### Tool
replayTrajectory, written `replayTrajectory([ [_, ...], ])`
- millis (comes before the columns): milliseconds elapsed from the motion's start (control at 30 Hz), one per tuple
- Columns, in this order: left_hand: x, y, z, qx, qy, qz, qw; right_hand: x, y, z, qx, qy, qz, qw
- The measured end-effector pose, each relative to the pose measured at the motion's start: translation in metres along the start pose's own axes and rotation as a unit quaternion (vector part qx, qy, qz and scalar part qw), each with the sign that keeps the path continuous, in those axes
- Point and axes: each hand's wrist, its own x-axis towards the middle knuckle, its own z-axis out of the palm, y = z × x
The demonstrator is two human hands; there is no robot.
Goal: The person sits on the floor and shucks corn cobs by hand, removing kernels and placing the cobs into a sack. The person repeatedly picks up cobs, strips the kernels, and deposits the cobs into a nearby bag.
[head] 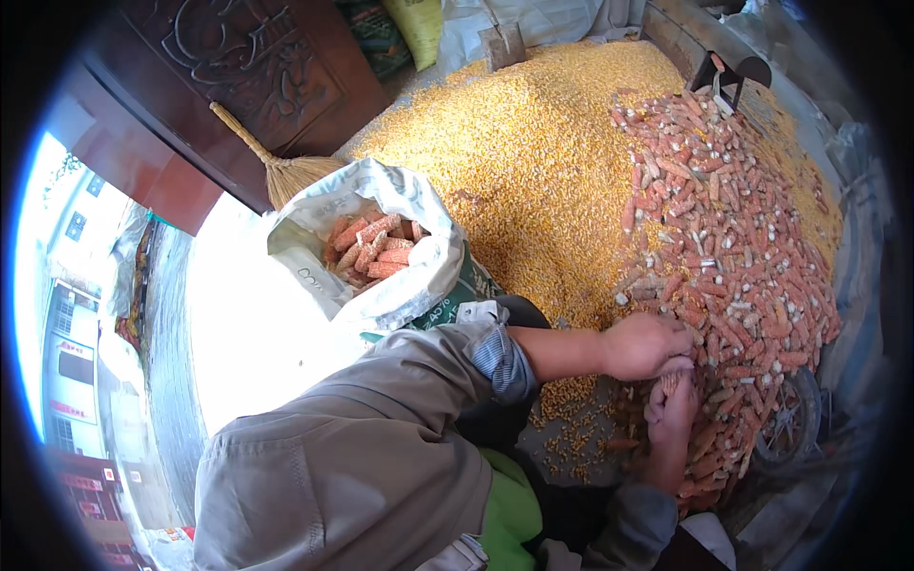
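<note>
My right hand (pixel 673 414) is closed around a short corn cob (pixel 670 384), of which only the upper end shows between the fingers. Just above it, my left hand (pixel 643 346) is slightly blurred, its fingers curled and its thumb side close against that cob. Whether the left fingers also grip something is hidden. Both hands meet at the near left edge of a large heap of reddish stripped corn cobs (pixel 742 285). Beyond my left forearm spreads a broad pile of loose yellow corn kernels (pixel 543 143).
A white woven sack (pixel 428 285) with cobs (pixel 378 246) inside stands open left of my arm. Behind it a straw broom (pixel 285 175) leans by a carved dark door panel (pixel 285 64). A shovel (pixel 503 46) rests at the pile's far edge. A spoked wheel (pixel 789 417) shows at right.
</note>
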Motion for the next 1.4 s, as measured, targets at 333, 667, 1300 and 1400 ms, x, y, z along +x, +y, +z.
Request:
replayTrajectory([
  [333, -0.093, -0.004, -0.25, 0.243, 0.136, -0.292, 0.915, 0.058, -0.043, -0.119, 0.253, 0.121, -0.036, 0.959],
  [667, -0.135, -0.015, -0.315, 0.529, -0.058, -0.358, 0.767, 0.084, 0.03, -0.273, 0.21, 0.369, 0.105, 0.899],
  [1300, -0.024, -0.025, 0.019, 0.193, -0.617, -0.097, 0.756, 0.163, 0.027, -0.216, -0.492, 0.397, -0.048, 0.773],
  [1400, -0.03, -0.035, 0.022, 0.161, -0.567, -0.093, 0.803, 0.17, 0.03, -0.22, -0.485, 0.405, -0.083, 0.771],
])
